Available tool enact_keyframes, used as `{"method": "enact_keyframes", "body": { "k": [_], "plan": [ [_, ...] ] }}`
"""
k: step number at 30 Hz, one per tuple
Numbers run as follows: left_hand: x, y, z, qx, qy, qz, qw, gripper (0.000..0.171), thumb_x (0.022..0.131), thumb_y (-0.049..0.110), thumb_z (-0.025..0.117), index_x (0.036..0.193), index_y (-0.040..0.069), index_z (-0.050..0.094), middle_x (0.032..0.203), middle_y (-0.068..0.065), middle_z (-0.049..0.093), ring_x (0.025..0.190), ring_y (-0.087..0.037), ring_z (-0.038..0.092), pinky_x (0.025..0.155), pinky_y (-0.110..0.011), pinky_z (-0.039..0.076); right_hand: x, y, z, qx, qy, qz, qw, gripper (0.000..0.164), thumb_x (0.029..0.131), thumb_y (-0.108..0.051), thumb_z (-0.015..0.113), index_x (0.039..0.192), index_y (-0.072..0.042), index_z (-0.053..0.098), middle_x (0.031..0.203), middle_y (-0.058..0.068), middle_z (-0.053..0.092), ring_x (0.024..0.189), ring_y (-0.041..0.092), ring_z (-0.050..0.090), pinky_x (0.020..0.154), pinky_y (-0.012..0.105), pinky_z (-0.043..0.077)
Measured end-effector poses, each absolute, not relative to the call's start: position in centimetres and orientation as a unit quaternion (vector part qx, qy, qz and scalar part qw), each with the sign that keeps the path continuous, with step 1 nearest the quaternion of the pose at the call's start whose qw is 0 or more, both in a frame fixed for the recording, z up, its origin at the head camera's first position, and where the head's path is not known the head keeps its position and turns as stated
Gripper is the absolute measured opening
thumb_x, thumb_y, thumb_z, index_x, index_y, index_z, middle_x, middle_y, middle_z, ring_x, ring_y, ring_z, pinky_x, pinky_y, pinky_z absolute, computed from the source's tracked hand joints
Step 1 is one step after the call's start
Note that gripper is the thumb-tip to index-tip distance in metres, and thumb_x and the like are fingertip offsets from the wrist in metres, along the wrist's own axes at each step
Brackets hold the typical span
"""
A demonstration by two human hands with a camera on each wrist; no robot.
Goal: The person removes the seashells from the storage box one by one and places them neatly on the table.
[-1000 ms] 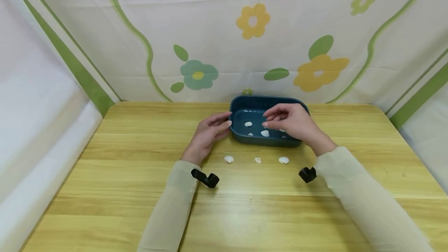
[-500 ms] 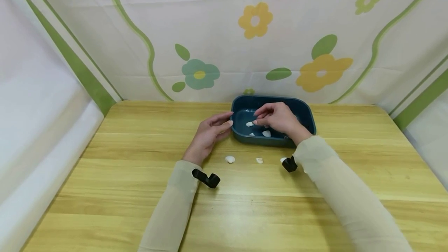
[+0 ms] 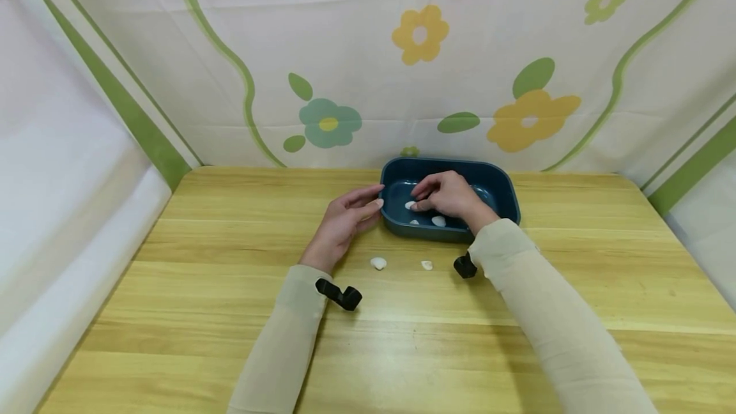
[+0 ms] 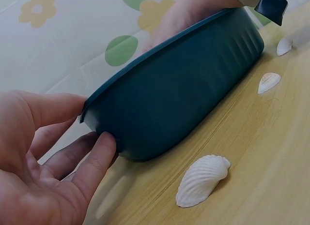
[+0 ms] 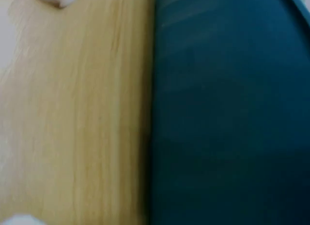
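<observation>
A dark teal dish (image 3: 485, 174) stands near the back of the table, with several seashells inside. My left hand (image 3: 343, 222) touches its left end; in the left wrist view the fingers and thumb (image 4: 102, 150) rest on the outer wall. Inside the dish, my right hand (image 3: 451, 197) has its thumb at a white seashell (image 3: 409, 206), with a gap between thumb and fingers. Closer to the dish's front wall lies another seashell (image 3: 439, 221), and a small one (image 3: 414, 222) is partly hidden. The right wrist view catches only the dish's outer wall (image 5: 227, 109), not the fingers.
In front of the dish, a ribbed seashell (image 4: 202, 180), a smaller seashell (image 4: 269, 82) and a third seashell (image 4: 284, 46) form a row on the wooden table (image 3: 230, 312). A flower-printed cloth (image 3: 345, 50) hangs right behind the dish.
My right hand has moved left and lower inside the dish, to the leftmost seashell. Its wrist camera now hides the rightmost table seashell in the head view. My left hand stays at the dish.
</observation>
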State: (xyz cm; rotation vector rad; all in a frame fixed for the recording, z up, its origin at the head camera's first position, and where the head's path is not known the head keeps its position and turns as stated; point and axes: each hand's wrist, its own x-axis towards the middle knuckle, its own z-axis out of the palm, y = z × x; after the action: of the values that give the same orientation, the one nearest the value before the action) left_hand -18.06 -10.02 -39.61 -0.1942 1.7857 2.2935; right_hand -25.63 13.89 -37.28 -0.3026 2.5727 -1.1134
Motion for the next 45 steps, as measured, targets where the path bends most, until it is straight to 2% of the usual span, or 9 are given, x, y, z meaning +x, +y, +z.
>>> {"method": "enact_keyframes", "body": {
  "k": [5,14,24,31,39,45],
  "plan": [
    [-18.00,-10.02,-39.58,-0.063,0.607,0.783,0.116,0.038,0.103,0.010,0.073,0.141,0.017,0.073,0.151,-0.002,0.067,0.129,-0.015,0.068,0.116,-0.040,0.055,-25.73,13.92,-37.56,-0.126,0.907,-0.373,0.148,0.029,0.089,-0.022,0.091,0.114,-0.011,0.082,0.114,0.011,0.079,0.099,0.025,0.070,0.087,0.037,0.058],
    [-18.06,-10.06,-39.66,-0.063,0.611,0.781,0.114,0.039,0.103,0.010,0.073,0.141,0.018,0.073,0.150,-0.001,0.067,0.132,-0.018,0.067,0.114,-0.038,0.056,-25.82,13.73,-37.83,-0.149,0.916,-0.344,0.145,0.034,0.088,-0.026,0.092,0.117,-0.012,0.081,0.120,0.012,0.075,0.102,0.027,0.067,0.090,0.040,0.057],
    [-17.97,-10.04,-39.63,-0.061,0.606,0.784,0.117,0.042,0.104,0.009,0.072,0.145,0.015,0.070,0.156,-0.005,0.062,0.141,-0.025,0.062,0.118,-0.041,0.053,-25.57,13.68,-37.96,-0.158,0.919,-0.334,0.134,0.031,0.088,-0.022,0.091,0.115,-0.009,0.082,0.116,0.012,0.076,0.097,0.026,0.066,0.088,0.039,0.056],
    [-18.02,-10.00,-39.56,-0.061,0.607,0.784,0.114,0.040,0.104,0.009,0.072,0.143,0.016,0.071,0.155,-0.005,0.063,0.130,-0.016,0.067,0.117,-0.041,0.054,-25.61,13.64,-37.81,-0.160,0.920,-0.329,0.139,0.024,0.090,-0.024,0.089,0.110,-0.012,0.083,0.115,0.011,0.075,0.097,0.025,0.066,0.086,0.038,0.057],
    [-18.02,-10.04,-39.46,-0.062,0.604,0.787,0.113,0.040,0.104,0.009,0.072,0.143,0.016,0.071,0.155,-0.005,0.063,0.136,-0.022,0.065,0.115,-0.040,0.055,-25.67,13.54,-37.84,-0.164,0.922,-0.323,0.136,0.020,0.091,-0.022,0.088,0.108,-0.011,0.083,0.113,0.012,0.074,0.094,0.026,0.065,0.083,0.036,0.056],
    [-18.10,-10.03,-39.61,-0.064,0.605,0.785,0.116,0.039,0.104,0.009,0.072,0.142,0.016,0.072,0.155,-0.005,0.063,0.132,-0.019,0.066,0.114,-0.038,0.056,-25.60,13.56,-37.89,-0.164,0.923,-0.320,0.138,0.021,0.091,-0.022,0.088,0.107,-0.010,0.083,0.111,0.012,0.074,0.089,0.023,0.064,0.077,0.032,0.054]
  ]
}}
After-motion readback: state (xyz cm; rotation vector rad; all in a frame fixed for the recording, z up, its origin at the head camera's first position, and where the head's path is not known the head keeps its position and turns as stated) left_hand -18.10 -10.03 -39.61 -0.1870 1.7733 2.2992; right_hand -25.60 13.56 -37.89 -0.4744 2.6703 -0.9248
